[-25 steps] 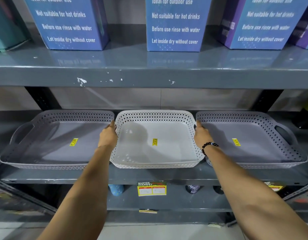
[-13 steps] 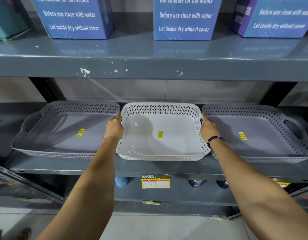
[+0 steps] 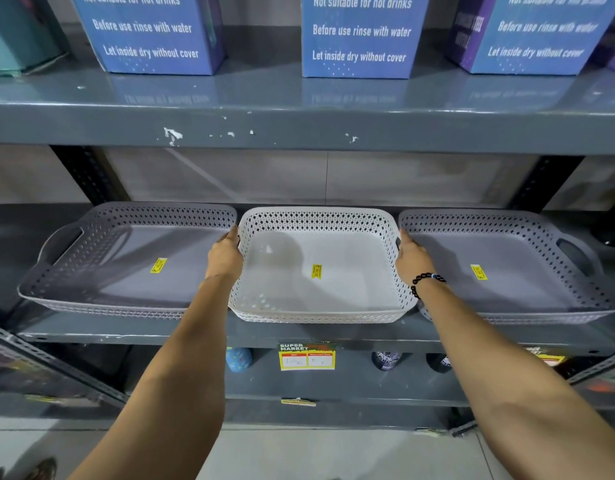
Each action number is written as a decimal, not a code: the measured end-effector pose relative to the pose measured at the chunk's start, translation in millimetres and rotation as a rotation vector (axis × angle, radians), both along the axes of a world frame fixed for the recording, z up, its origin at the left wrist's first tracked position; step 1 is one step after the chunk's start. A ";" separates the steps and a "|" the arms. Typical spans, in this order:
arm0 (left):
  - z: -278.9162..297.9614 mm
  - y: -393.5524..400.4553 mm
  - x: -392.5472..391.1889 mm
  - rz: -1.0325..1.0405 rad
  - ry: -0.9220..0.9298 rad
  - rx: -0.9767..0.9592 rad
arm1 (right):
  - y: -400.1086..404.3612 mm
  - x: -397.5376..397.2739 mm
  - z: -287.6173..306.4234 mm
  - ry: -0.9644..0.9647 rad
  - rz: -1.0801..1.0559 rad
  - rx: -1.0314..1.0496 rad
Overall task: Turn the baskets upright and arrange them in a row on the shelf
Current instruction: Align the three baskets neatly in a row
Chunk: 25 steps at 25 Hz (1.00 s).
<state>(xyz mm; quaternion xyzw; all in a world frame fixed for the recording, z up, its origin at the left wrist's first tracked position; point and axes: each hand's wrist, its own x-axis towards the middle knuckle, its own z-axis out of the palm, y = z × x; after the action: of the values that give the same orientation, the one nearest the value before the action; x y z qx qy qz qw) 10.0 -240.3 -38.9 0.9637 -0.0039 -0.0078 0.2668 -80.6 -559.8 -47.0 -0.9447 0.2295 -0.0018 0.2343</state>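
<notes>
Baskets stood upright, three in a row on the grey shelf (image 3: pixel 333 332): a white basket (image 3: pixel 320 296) in the centre, a grey basket (image 3: pixel 126 265) at its nine o'clock and another grey basket (image 3: pixel 513 271) at its three o'clock, rims nearly touching. The left hand (image 3: pixel 224 256) was clamped on the white basket's left side and the right hand (image 3: pixel 411 258), a black bead bracelet (image 3: pixel 425 280) on its wrist, on its right side. Blue boxes (image 3: pixel 359 36) sat on the shelf at twelve o'clock.
</notes>
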 end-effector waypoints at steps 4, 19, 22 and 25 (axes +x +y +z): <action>-1.0 -0.7 -0.3 0.009 0.003 -0.014 | 1.3 1.3 0.1 0.002 0.010 -0.013; -1.5 -2.8 -8.6 0.028 0.001 -0.016 | 0.5 -10.2 2.5 -0.057 0.031 -0.083; -2.4 -2.0 -10.7 0.017 -0.008 -0.005 | 1.1 -12.8 3.3 -0.062 0.035 -0.070; -3.7 -0.2 -13.4 0.001 -0.024 0.010 | 2.2 -15.5 4.5 -0.056 0.035 -0.059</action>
<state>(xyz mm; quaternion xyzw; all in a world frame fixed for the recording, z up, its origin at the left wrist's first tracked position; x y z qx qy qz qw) -3.4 -240.5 -42.6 0.9651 -0.0063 0.0038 0.2618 -96.2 -557.6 -42.5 -0.9547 0.2061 -0.0308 0.2125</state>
